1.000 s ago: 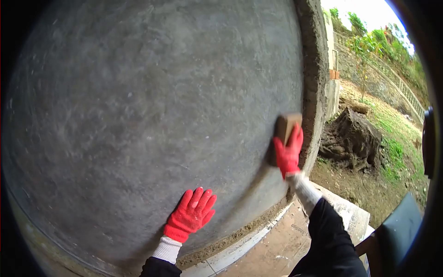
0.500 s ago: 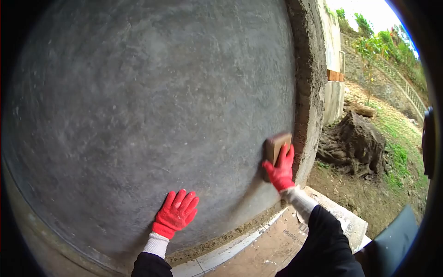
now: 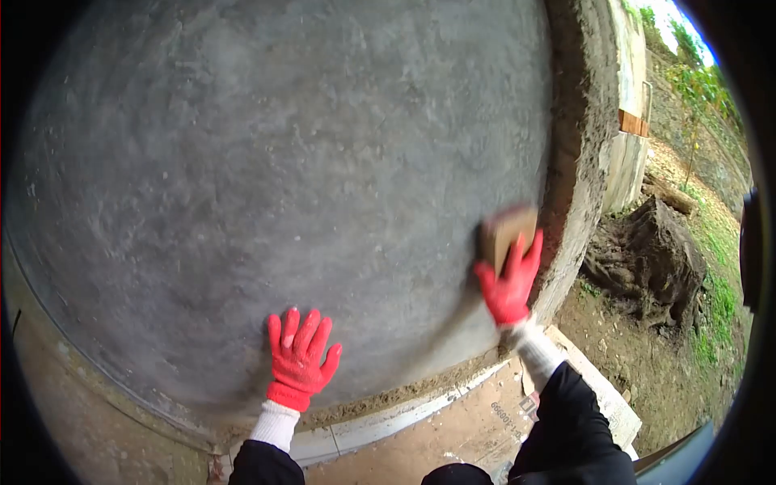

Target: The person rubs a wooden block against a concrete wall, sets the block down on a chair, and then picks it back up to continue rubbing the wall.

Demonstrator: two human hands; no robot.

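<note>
A smooth dark grey wall [image 3: 323,162] fills most of the view. My left hand [image 3: 300,356], in a red glove, lies against its lower part with the fingers spread and nothing held. Near the wall's right edge, my right hand [image 3: 512,279], also gloved in red, grips a brown rectangular block [image 3: 508,236] by its sides. The block is against the wall surface and slightly blurred.
A rough cement edge [image 3: 584,153] borders the wall on the right. Below run a white tiled ledge [image 3: 372,430] and cardboard [image 3: 453,440] on the floor. Outside at right are a tree stump [image 3: 651,263], soil and grass.
The view has shifted, with the outdoor area now farther right. My right hand and the block are a little higher and nearer the right edge. My left hand's fingers now point more upward.
</note>
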